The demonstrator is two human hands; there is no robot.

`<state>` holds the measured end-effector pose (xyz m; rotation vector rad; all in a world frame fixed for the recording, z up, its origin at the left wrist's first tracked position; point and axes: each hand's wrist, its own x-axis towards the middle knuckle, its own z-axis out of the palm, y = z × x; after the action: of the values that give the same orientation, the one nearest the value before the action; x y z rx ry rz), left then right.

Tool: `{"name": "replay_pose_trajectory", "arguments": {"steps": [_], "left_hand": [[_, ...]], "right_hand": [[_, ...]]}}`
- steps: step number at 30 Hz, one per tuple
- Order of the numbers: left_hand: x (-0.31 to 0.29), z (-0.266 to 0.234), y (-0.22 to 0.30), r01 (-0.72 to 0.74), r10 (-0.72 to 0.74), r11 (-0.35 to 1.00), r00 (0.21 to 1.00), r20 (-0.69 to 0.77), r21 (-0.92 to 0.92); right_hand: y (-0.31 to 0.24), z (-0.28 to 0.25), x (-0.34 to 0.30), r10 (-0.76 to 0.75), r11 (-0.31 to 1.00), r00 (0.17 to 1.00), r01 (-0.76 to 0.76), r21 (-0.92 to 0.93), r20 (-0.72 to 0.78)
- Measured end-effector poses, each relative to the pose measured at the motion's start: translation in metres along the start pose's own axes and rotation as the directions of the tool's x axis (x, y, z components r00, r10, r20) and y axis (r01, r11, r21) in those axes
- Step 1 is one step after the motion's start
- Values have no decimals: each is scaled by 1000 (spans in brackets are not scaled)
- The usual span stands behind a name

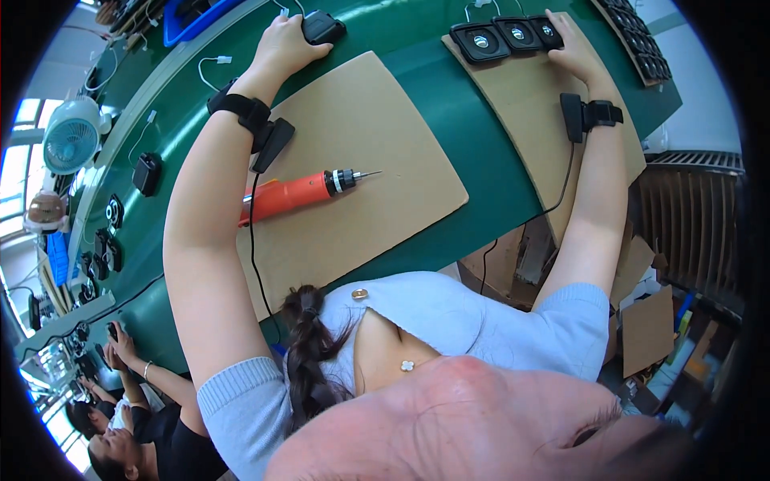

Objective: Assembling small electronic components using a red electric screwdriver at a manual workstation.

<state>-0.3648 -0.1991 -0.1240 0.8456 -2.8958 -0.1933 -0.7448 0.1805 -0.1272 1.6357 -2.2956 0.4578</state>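
My left hand [289, 44] is closed at the side of a small black speaker unit [323, 29] with a thin cable, near the far edge of the green table. Its thumb reaches along the unit's near side. On the right, my right hand [574, 50] has thumb and fingers around the end of a row of black speakers with silver centres [517, 34]. That row rests at the far end of a cardboard sheet [525, 132]. Between my arms, a red electric screwdriver [297, 195] lies on another cardboard sheet [361, 120], its handle partly hidden behind my left forearm.
Black strap devices [600, 114] with cables sit on both wrists. More speakers are stacked on cardboard [634, 36] at far right. Left lie a black unit [147, 173], a fan [72, 135] and a blue bin [196, 18]. Co-workers sit lower left; cardboard boxes [648, 329] stand lower right.
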Motion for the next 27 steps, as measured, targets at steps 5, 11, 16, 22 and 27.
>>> {"name": "replay_pose_trajectory", "arguments": {"steps": [5, 11, 16, 22, 27], "left_hand": [[-50, -42, 1, -12, 9, 998, 999, -45, -62], [-191, -139, -18, -638, 384, 702, 714, -586, -317], [-310, -137, -17, -202, 134, 919, 968, -214, -339], [-356, -54, -37, -164, 122, 921, 983, -138, -353], [-364, -40, -51, -127, 67, 915, 984, -167, -382]], "right_hand": [[-56, -28, 16, 131, 945, 985, -91, 313, -108], [-285, -65, 18, -284, 858, 947, 182, 480, 148], [-427, -27, 15, -548, 794, 805, 414, 444, 228], [-496, 26, 18, -556, 823, 777, 465, 325, 297], [-484, 8, 45, -339, 900, 845, 163, 405, 413]]}}
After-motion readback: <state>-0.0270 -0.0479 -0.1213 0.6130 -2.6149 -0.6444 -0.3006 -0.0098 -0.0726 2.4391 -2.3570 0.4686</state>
